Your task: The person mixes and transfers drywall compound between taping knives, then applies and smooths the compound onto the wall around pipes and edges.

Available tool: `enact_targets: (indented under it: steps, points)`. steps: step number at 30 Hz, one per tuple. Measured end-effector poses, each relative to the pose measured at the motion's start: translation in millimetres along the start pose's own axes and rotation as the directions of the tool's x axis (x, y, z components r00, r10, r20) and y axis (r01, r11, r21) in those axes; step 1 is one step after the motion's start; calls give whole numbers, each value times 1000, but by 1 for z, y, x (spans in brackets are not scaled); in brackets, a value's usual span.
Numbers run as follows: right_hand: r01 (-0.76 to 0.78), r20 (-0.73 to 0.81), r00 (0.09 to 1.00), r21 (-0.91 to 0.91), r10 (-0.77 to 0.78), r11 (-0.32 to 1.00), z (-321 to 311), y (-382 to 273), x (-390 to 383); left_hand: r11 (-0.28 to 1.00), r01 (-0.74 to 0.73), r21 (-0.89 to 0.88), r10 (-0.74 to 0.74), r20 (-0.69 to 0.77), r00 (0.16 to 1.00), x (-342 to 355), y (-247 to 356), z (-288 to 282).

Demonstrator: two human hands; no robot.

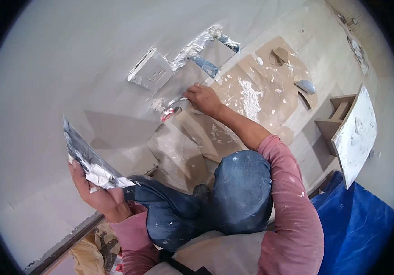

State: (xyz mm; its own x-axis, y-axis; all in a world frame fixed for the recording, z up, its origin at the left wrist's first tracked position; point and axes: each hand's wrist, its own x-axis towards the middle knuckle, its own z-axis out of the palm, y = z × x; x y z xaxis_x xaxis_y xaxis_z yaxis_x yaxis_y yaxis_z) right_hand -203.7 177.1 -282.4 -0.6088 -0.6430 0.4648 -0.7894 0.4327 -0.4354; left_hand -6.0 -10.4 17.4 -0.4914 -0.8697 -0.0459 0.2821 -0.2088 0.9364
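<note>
Well, a thin, straight-edged metal blade (78, 146) loaded with lumpy white paste (99, 175) tilts in the left hand's (97, 197) grip beside the smooth wall (59, 73). The right hand (202, 98), fingers bunched narrow, is near a boxy socket plate (155, 72); whether it pinches anything, I can't tell. Open room separates the hands; creased, flecked brown sheeting (277, 98) spreads beyond.

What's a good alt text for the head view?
The left hand holds a wide grey metal blade loaded with white paste; the right hand is beside the pale grey wall, near a white rectangular socket plate. Crumpled blue plastic sheeting lies at right.
</note>
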Motion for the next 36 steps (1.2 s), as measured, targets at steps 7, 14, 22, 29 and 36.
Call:
enact_targets:
  steps: [7,14,22,29,36]
  points:
    - [-40,-213,975,139,70,989,-45,-1,3,999,28,-43,-27,25,999,1,9,-3]
    - [204,169,966,-39,-195,978,-19,9,-11,999,51,-14,-48,137,989,-7,6,5]
    - [181,70,982,-95,-175,979,4,8,5,1000,8,-5,-8,13,1000,-1,-2,2]
    - [61,-65,996,-26,-62,998,-14,-4,19,997,16,-70,-18,-19,1000,-2,4,5]
    - [61,-252,966,26,-53,998,-23,-9,32,998,33,-56,-32,14,999,0,3,-2]
